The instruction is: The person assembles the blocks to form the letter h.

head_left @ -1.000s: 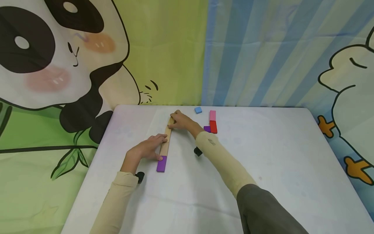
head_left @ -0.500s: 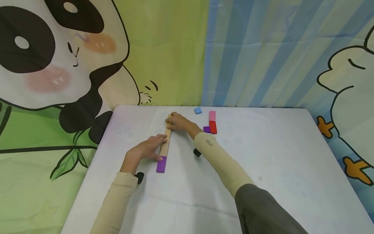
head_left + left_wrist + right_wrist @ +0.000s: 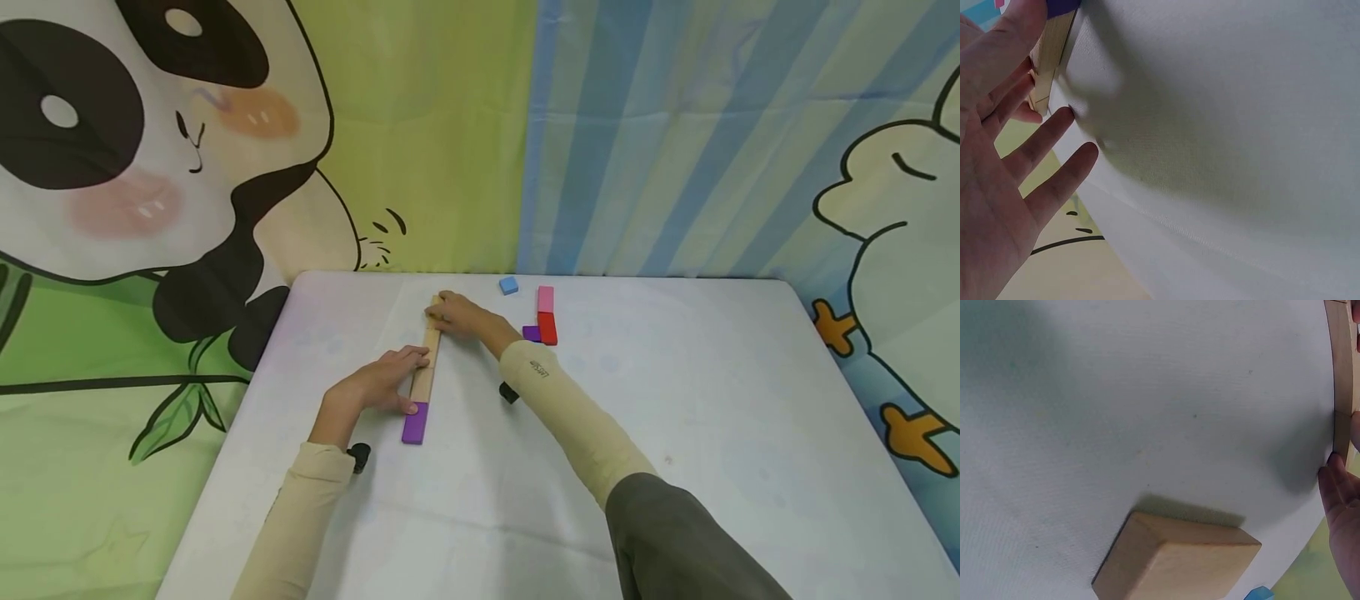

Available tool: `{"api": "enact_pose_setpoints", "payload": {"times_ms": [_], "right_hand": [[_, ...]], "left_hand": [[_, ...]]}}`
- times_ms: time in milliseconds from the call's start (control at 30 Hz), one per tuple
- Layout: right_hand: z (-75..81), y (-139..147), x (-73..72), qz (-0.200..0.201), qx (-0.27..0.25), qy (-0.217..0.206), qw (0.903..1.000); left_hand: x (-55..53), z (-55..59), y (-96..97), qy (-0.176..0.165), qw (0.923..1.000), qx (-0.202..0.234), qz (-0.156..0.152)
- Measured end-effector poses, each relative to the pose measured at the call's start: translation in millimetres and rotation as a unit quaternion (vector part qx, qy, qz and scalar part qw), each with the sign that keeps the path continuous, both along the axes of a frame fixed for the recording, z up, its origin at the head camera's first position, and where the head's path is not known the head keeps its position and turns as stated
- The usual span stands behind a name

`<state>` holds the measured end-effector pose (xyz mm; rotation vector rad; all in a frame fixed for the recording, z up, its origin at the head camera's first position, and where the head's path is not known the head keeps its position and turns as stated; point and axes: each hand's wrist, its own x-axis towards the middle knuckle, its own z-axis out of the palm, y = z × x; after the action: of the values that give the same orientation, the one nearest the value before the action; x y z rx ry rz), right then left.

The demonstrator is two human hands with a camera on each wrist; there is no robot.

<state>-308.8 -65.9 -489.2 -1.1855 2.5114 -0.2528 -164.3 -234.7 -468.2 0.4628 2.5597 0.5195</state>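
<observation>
Head: I get bright, even light, faint shadows on table (image 3: 720, 417) | left wrist: dimmer, soft shadow by left hand (image 3: 994, 184) | right wrist: dim, block (image 3: 1194, 565) casts shadow, strip (image 3: 1342, 369) bowed at edge

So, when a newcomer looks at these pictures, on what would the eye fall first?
Probably on the large panda, at the left of the backdrop. Next, on the white table, the row of wooden blocks with a purple block at its near end, the left hand and right hand touching the row. Further right, the red block and pink block stand out.
</observation>
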Motion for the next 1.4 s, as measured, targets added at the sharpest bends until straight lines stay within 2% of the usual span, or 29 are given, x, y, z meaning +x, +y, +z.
{"api": "enact_pose_setpoints", "payload": {"times_ms": [400,567,733,833,900,1000,1100,1167,1267,1400], "right_hand": [[0.0,6.3,7.7,-0.024,0.008,-0.027,0.9993],[1.8,6.3,12.3,-0.039,-0.004,-0.035,0.9986],[0.6,6.4,17.9,-0.038,-0.002,0.010,0.9992],[11.1,12.7,20.7,-0.043,-0.033,0.041,0.9977],[23.4,23.3,21.0,-0.045,-0.063,0.041,0.9961],[41.4,52.5,21.3,-0.042,-0.102,0.012,0.9938],[46.5,91.7,25.6,-0.038,-0.124,-0.010,0.9915],[40.6,118.2,31.2,-0.033,-0.135,-0.009,0.9903],[23.6,152.2,42.4,-0.032,-0.134,-0.002,0.9905],[4.2,182.0,57.8,-0.041,-0.115,0.003,0.9925]], "left_hand": [[0.0,1.4,0.8,-0.001,1.0000,-0.004,-0.001],[-0.1,1.6,-0.4,0.000,1.0000,-0.002,0.003],[-1.1,-1.0,-1.7,0.000,1.0000,-0.001,-0.002],[-1.9,-1.8,-1.6,0.002,1.0000,0.001,-0.006],[-2.0,-1.7,-1.1,0.001,1.0000,0.002,-0.002],[-1.9,-1.2,-0.2,0.000,1.0000,-0.002,0.004],[-0.6,-1.8,0.5,-0.004,1.0000,-0.001,0.006],[0.4,-2.3,0.8,-0.002,1.0000,0.000,0.003],[1.3,-2.5,0.7,0.006,1.0000,0.000,-0.003],[0.7,-1.9,-0.6,0.016,0.9998,0.002,-0.010]]}}
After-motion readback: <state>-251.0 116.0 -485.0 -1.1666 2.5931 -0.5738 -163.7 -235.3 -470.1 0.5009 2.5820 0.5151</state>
